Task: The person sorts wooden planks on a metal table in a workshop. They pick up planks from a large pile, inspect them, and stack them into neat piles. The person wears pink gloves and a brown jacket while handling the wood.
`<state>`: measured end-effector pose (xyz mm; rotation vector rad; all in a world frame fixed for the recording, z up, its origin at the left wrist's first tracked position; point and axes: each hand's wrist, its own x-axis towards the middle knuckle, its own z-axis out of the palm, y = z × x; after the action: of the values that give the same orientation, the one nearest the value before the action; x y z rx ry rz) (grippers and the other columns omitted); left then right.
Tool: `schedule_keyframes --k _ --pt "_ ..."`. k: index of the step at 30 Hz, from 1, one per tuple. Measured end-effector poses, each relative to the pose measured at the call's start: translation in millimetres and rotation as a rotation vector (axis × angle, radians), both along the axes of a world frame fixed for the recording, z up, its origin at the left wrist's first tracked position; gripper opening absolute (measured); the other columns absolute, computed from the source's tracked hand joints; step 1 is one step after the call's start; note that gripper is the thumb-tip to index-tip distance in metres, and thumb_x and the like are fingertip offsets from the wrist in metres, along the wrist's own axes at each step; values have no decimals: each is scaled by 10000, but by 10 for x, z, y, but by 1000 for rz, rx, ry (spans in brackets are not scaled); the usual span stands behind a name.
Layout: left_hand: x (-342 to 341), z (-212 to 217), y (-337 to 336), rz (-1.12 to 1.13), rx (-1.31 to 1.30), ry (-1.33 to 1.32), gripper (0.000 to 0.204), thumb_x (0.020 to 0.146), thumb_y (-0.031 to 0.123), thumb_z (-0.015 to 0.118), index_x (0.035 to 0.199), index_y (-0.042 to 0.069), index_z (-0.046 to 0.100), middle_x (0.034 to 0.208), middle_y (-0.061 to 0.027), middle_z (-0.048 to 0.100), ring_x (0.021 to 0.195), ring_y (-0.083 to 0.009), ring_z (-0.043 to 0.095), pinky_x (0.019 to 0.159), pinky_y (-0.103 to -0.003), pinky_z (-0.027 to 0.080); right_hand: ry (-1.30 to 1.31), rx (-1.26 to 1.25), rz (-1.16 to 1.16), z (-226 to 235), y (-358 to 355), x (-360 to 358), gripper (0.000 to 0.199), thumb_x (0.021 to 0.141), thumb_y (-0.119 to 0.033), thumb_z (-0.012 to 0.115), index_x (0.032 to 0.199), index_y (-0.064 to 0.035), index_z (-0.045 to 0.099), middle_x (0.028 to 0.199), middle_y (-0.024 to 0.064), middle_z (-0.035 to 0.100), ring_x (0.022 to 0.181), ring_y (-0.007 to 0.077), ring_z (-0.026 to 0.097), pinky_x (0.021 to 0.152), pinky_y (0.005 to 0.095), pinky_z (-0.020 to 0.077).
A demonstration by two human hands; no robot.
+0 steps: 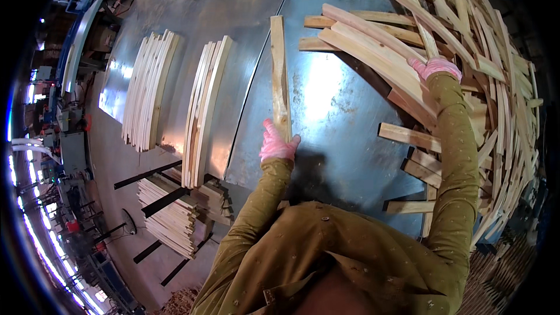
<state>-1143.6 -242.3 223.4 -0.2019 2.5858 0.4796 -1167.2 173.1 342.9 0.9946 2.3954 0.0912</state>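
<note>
My left hand [278, 142], in a pink glove, is closed round the near end of a wooden strip [279, 76]. That strip points away from me over the metal table [356, 105]. Farther right, my right hand [436, 69], gloved the same way, reaches into a loose heap of wooden strips [496, 93]. Its fingers wrap over the end of a pale strip [424, 32] there. Other strips [373, 52] fan out to the left from beneath that hand.
Two neat rows of strips, a wider bundle [150, 90] and a narrower bundle [205, 108], lie on the table's left part. Below its left edge, a stack of strips [166, 213] rests by black bars [166, 202]. Machines [73, 140] stand at the far left.
</note>
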Motion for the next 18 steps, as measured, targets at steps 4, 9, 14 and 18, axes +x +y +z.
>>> schedule_keyframes --k 4,9,14,18 --pt "-110 -109 -382 94 472 -16 849 747 491 774 1366 21 431 1151 -227 618 1053 -416 602 890 -447 491 254 -226 15 -193 -248 398 854 860 -755 365 1202 -13 611 1133 227 648 1073 360 609 960 451 441" --pt "90 -5 -554 141 902 7 604 866 390 717 1216 -56 507 1052 -137 639 946 -202 601 835 -341 502 888 -399 110 -332 -1865 912 645 902 -392 605 1401 -27 423 1256 227 580 1132 346 590 958 407 488" --pt "172 -19 -284 216 1264 161 489 962 269 591 1308 -46 448 1193 -140 585 1063 -201 560 944 -324 451 796 -1155 -58 -823 -3424 1252 509 949 -240 586 1385 -9 460 1308 197 571 1205 310 551 1027 357 434" --pt "-96 106 -436 -18 1161 259 551 983 316 535 1393 -21 385 1304 -184 521 1172 -261 541 1002 -335 433 1112 -1168 -174 -672 -3297 822 461 957 -227 568 1351 2 494 1209 178 612 1116 268 581 974 342 448"
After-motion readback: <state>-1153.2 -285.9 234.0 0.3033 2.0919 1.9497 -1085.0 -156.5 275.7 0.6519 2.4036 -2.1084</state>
